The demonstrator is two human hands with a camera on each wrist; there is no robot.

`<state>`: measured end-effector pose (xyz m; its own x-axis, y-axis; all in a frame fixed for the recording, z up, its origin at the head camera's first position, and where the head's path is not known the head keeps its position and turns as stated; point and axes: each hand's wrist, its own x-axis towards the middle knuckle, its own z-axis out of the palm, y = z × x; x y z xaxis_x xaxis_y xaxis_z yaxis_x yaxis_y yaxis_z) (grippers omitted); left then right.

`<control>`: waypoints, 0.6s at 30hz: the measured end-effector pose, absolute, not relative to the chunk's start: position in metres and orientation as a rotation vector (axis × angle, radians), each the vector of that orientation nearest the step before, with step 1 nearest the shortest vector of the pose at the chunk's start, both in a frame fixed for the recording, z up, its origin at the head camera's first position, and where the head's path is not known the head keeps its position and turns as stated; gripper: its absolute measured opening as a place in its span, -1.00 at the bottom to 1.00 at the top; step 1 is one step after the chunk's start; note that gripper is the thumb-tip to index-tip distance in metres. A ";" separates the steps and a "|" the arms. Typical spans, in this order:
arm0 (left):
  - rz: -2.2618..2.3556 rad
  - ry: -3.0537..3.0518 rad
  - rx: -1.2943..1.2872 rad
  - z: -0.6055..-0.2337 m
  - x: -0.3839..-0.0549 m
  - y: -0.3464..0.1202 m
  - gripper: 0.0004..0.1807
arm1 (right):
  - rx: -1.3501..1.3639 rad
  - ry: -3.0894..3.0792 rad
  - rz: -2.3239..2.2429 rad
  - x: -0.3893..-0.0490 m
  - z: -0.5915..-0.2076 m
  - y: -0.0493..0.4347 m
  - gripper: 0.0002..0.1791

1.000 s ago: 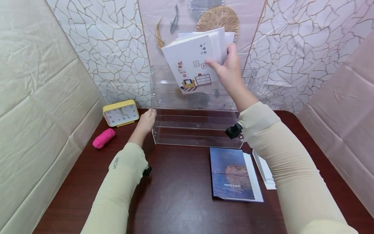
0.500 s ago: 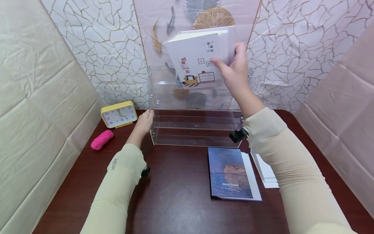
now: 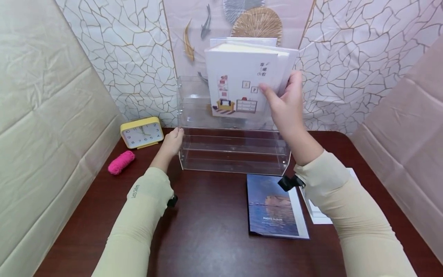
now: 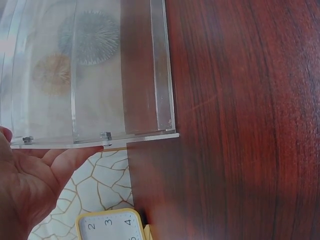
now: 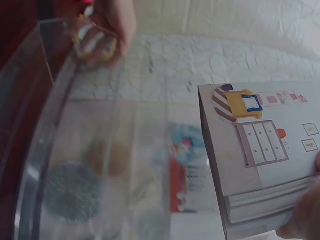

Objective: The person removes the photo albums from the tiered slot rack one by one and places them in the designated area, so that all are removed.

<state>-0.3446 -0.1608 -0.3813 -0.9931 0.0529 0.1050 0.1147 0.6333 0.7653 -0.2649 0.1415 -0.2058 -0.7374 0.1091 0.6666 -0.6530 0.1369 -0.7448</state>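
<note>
My right hand (image 3: 287, 104) holds a thick white book (image 3: 238, 80) upright by its right edge, thumb on the front cover and fingers behind. Its cover shows a drawn yellow armchair and a chest of drawers. The book is in front of the upper part of a clear acrylic rack (image 3: 232, 165); whether they touch I cannot tell. Another white book (image 3: 242, 40) shows only its top behind it; in the right wrist view that rear book (image 5: 192, 175) has a red and blue cover. My left hand (image 3: 172, 142) grips the rack's left side panel, thumb and fingers on opposite faces.
A blue photo album (image 3: 273, 207) lies on the dark wooden table (image 3: 207, 231) in front of the rack. A white object (image 3: 316, 211) beside it is partly under my right sleeve. A yellow clock (image 3: 142, 132) and pink yarn (image 3: 121, 162) are at the left.
My right hand has brought the white book to the right and lower, and turned it from tilted to nearly upright. My left hand stays on the rack's side.
</note>
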 end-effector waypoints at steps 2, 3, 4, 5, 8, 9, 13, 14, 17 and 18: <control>-1.307 -2.772 -0.141 -0.381 -0.344 -0.161 -0.47 | 0.528 -1.884 1.636 -0.257 -0.210 0.138 -0.62; -1.309 -2.772 -0.141 -0.381 -0.344 -0.161 -0.47 | 0.540 -1.902 1.633 -0.255 -0.213 0.137 -0.62; -1.308 -2.773 -0.143 -0.381 -0.344 -0.161 -0.47 | 0.551 -1.915 1.632 -0.254 -0.217 0.136 -0.62; -1.306 -2.772 -0.143 -0.381 -0.344 -0.161 -0.48 | 0.567 -1.922 1.640 -0.253 -0.221 0.136 -0.61; -1.305 -2.769 -0.141 -0.380 -0.344 -0.161 -0.50 | 0.598 -1.928 1.676 -0.256 -0.235 0.136 -0.61; -1.302 -2.769 -0.142 -0.380 -0.344 -0.160 -0.50 | 0.598 -1.935 1.688 -0.257 -0.240 0.136 -0.61; -1.310 -2.769 -0.138 -0.380 -0.343 -0.160 -0.51 | 0.579 -1.954 1.746 -0.260 -0.259 0.136 -0.62; -1.316 -2.766 -0.135 -0.380 -0.343 -0.160 -0.51 | 0.575 -1.958 1.762 -0.260 -0.263 0.136 -0.62; -1.334 -2.764 -0.126 -0.380 -0.343 -0.160 -0.51 | 0.554 -1.980 1.791 -0.258 -0.275 0.134 -0.62; -1.337 -2.763 -0.125 -0.380 -0.343 -0.160 -0.51 | 0.537 -1.986 1.807 -0.256 -0.280 0.133 -0.63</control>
<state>-0.3431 -0.1601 -0.3799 -0.9943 0.0430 0.0979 0.1035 0.6182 0.7792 -0.2565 0.1328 -0.2795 -0.8458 -0.0144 0.5333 -0.5322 0.0903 -0.8418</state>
